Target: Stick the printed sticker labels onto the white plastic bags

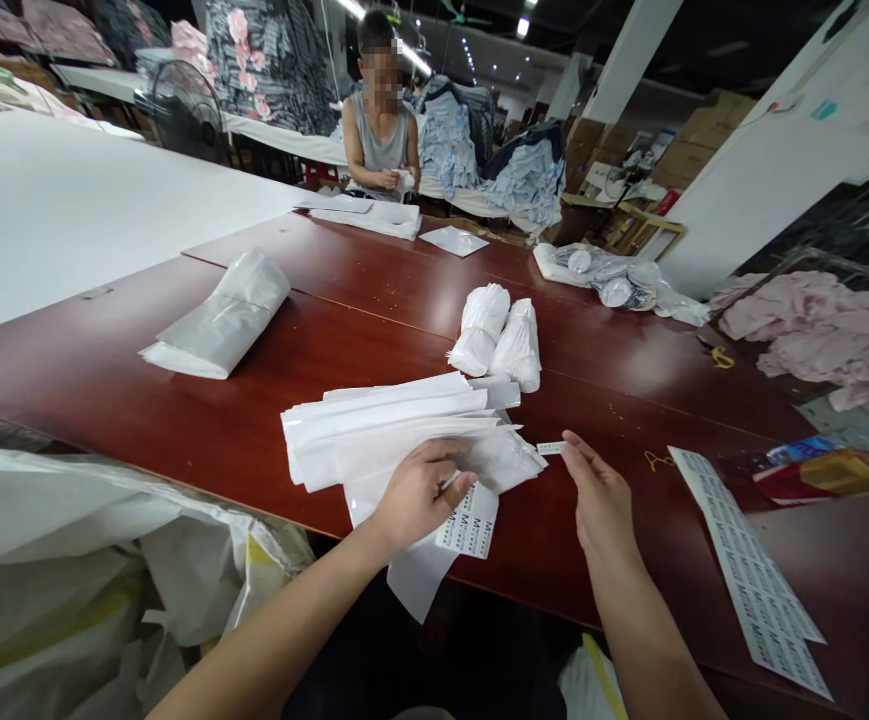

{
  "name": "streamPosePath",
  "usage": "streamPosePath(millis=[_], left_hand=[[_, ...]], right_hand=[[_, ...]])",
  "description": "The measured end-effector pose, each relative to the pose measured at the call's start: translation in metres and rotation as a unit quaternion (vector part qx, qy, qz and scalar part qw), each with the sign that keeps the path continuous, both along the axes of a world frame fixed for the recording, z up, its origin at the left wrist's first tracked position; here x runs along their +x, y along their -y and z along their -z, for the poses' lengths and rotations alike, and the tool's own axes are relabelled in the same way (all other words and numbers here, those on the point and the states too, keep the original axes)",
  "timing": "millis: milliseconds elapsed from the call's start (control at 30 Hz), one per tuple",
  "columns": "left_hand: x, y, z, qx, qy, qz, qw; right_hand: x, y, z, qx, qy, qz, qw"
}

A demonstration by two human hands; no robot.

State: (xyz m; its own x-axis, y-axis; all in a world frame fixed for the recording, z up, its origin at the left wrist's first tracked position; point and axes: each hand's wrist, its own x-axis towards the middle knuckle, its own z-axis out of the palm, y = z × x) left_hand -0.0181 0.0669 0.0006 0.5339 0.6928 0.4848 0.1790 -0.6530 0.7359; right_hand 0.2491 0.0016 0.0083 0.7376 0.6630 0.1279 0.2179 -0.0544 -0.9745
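My right hand [600,490] pinches a small white sticker [552,448] between thumb and fingertips, just right of a pile of white plastic bags [396,420]. My left hand [426,495] rests on the near side of that pile, its fingers curled and its thumb over a small sheet of printed stickers [471,525]. Rows of black print with a large M show on this sheet. One bag [420,580] hangs past the table's front edge below it. Part of the sticker sheet is hidden under my left hand.
Beyond the pile lie two banded white bundles [483,325]. A folded stack of clear bags [228,310] lies left on the red-brown table [359,340]. More sticker sheets [749,570] and a plastic bottle [846,440] are at right. A person [381,130] handles something white across the table.
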Motion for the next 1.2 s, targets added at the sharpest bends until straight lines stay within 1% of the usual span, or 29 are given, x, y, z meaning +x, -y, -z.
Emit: streamPosePath(millis=[100, 167, 233, 267, 333, 400, 467, 567, 633, 700, 800, 900, 933, 967, 1000, 1033, 1100, 1200], left_hand=[[0.000, -0.001, 0.001, -0.002, 0.006, 0.005, 1.000], [0.000, -0.002, 0.001, -0.003, 0.011, 0.006, 1.000], [0.000, -0.002, 0.001, -0.006, 0.015, 0.007, 1.000], [0.000, -0.002, 0.001, -0.007, 0.016, 0.007, 1.000], [-0.001, -0.002, 0.001, -0.012, 0.021, 0.006, 1.000], [-0.001, -0.002, 0.001, -0.020, 0.026, 0.006, 0.999], [-0.002, -0.002, 0.001, -0.024, 0.028, 0.008, 0.999], [-0.002, -0.002, 0.001, -0.027, 0.028, 0.009, 0.999], [-0.002, -0.002, 0.001, -0.028, 0.028, 0.008, 0.999], [-0.002, -0.002, 0.001, -0.032, 0.030, 0.006, 0.999], [-0.003, -0.001, 0.001, -0.036, 0.033, 0.005, 0.999], [-0.004, -0.001, 0.000, -0.033, 0.033, 0.002, 0.999], [-0.005, -0.002, -0.001, -0.030, 0.031, 0.002, 0.999], [-0.005, -0.002, -0.003, -0.025, 0.027, 0.007, 0.999], [-0.006, -0.002, -0.005, -0.020, 0.018, 0.017, 0.999], [-0.007, -0.001, -0.007, -0.013, 0.007, 0.030, 0.999], [-0.008, 0.004, -0.012, 0.010, -0.022, 0.056, 0.998], [-0.010, 0.023, -0.012, 0.073, -0.064, 0.108, 0.989]], right_hand=[[-0.006, 0.006, 0.014, -0.031, 0.046, -0.040, 0.998], [-0.012, 0.011, 0.020, -0.056, 0.078, -0.056, 0.994], [-0.019, 0.014, 0.022, -0.093, 0.147, -0.070, 0.982], [-0.022, 0.016, 0.021, -0.113, 0.199, -0.074, 0.971], [-0.027, 0.017, 0.019, -0.145, 0.304, -0.074, 0.939], [-0.032, 0.018, 0.014, -0.154, 0.370, -0.071, 0.913], [-0.037, 0.017, 0.007, -0.141, 0.401, -0.086, 0.901], [-0.040, 0.011, -0.003, -0.123, 0.444, -0.144, 0.876], [-0.039, 0.005, -0.006, -0.121, 0.461, -0.170, 0.863], [-0.034, 0.000, -0.006, -0.115, 0.453, -0.183, 0.865], [-0.022, -0.004, -0.001, -0.120, 0.408, -0.200, 0.882], [-0.009, -0.001, 0.001, -0.129, 0.380, -0.176, 0.899], [-0.006, 0.000, 0.000, -0.122, 0.389, -0.166, 0.898], [-0.005, 0.002, -0.003, -0.112, 0.409, -0.165, 0.891], [-0.005, 0.004, -0.006, -0.100, 0.437, -0.176, 0.877], [-0.007, 0.005, -0.010, -0.090, 0.468, -0.198, 0.856], [-0.015, 0.005, -0.020, -0.084, 0.529, -0.254, 0.805], [-0.028, -0.001, -0.033, -0.097, 0.594, -0.312, 0.735]])
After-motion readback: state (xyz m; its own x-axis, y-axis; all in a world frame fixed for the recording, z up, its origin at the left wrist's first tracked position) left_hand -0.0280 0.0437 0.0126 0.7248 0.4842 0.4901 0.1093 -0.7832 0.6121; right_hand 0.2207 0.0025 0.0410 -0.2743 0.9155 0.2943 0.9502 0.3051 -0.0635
